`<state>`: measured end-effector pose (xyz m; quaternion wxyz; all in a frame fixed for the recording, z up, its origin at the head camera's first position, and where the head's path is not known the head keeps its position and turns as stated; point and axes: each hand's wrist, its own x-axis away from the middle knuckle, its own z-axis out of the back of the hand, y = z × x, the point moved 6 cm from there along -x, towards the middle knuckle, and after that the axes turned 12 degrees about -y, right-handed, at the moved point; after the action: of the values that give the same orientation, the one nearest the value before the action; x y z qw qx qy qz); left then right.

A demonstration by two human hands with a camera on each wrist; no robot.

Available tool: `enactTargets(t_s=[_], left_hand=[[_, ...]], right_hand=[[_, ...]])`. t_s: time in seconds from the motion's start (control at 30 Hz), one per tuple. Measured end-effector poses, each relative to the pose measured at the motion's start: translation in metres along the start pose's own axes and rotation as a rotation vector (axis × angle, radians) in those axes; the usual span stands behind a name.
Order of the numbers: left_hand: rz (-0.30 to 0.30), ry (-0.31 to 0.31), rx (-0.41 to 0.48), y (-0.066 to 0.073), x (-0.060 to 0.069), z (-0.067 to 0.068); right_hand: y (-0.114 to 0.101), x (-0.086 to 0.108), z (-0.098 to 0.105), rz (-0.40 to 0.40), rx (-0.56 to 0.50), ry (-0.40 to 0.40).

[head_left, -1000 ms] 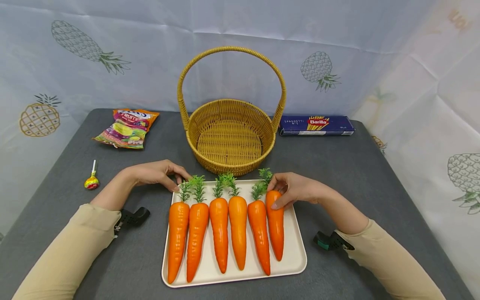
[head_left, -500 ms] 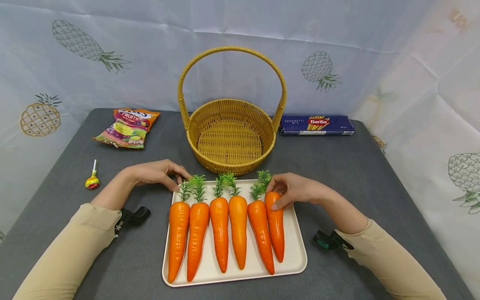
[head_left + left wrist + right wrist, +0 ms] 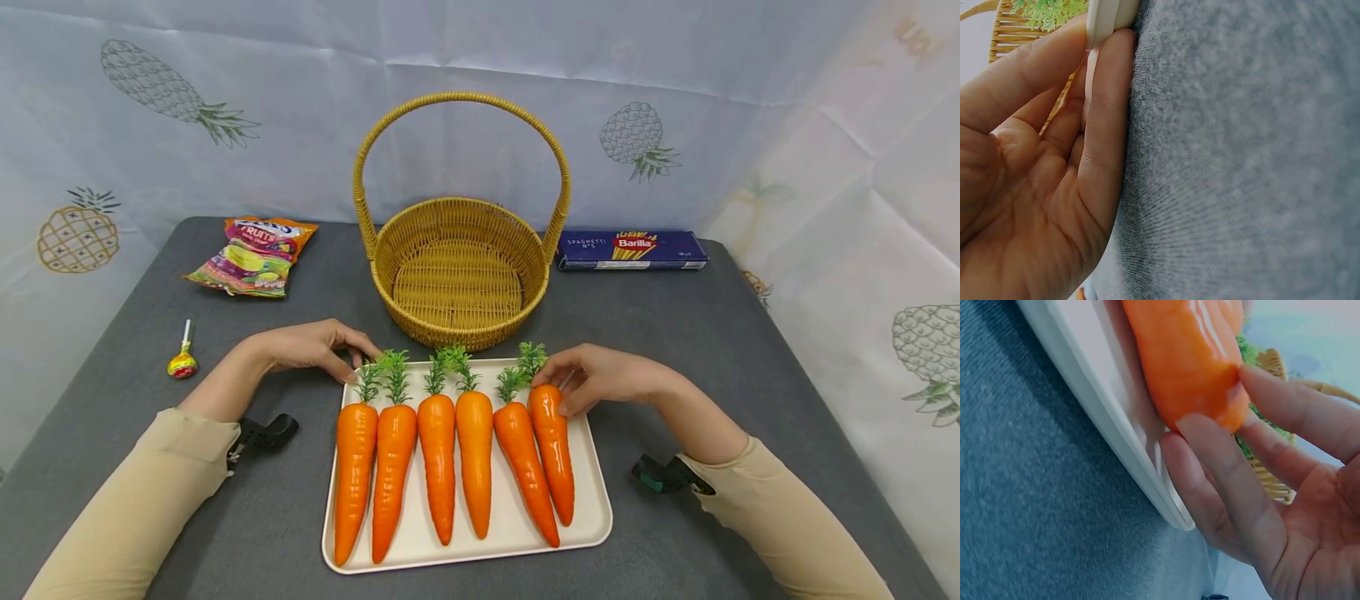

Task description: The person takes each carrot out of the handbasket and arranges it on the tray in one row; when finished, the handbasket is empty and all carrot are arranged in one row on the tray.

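Observation:
Several orange carrots with green leafy tops lie side by side on a cream tray point(image 3: 592, 500). My left hand point(image 3: 318, 346) is at the tray's back left corner. In the left wrist view, its thumb and fingers point(image 3: 1107, 106) pinch the tray rim point(image 3: 1107, 19). At the tray's right side, my right hand point(image 3: 611, 379) has thumb and fingertips on the top end of the rightmost carrot point(image 3: 553, 442). The right wrist view shows the thumb on one side of this carrot point(image 3: 1188, 356) and fingers point(image 3: 1229, 462) on the other. The second carrot from the right point(image 3: 525, 467) lies slanted against it.
A wicker basket point(image 3: 461, 329) with a tall handle stands just behind the tray. A blue spaghetti box point(image 3: 632, 251) lies at the back right. To the left are a candy bag point(image 3: 251, 258) and a lollipop point(image 3: 182, 363). A patterned cloth point(image 3: 465, 50) hangs behind the table.
The tips of the two rightmost carrots have swung to the right, so both slant more. My right hand has shifted slightly right. The left hand has stayed at the tray corner.

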<state>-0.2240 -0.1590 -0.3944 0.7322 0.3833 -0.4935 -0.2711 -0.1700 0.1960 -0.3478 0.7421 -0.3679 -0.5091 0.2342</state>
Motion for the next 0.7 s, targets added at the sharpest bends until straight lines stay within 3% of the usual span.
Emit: enactTargets(t_s=[0.17, 0.43, 0.57, 0.7], left_hand=[[0.002, 0.008, -0.015, 0.001, 0.002, -0.001], [-0.041, 0.072, -0.102, 0.010, 0.012, -0.002], [-0.042, 0.151, -0.128, 0.016, 0.024, 0.001], [-0.038, 0.282, -0.194, 0.025, 0.039, 0.008]], right_hand=[[0.000, 0.004, 0.002, 0.000, -0.027, -0.023], [-0.004, 0.016, 0.016, -0.049, -0.017, 0.039], [-0.006, 0.026, 0.025, -0.061, -0.004, 0.081], [-0.008, 0.037, 0.039, -0.037, -0.005, 0.167]])
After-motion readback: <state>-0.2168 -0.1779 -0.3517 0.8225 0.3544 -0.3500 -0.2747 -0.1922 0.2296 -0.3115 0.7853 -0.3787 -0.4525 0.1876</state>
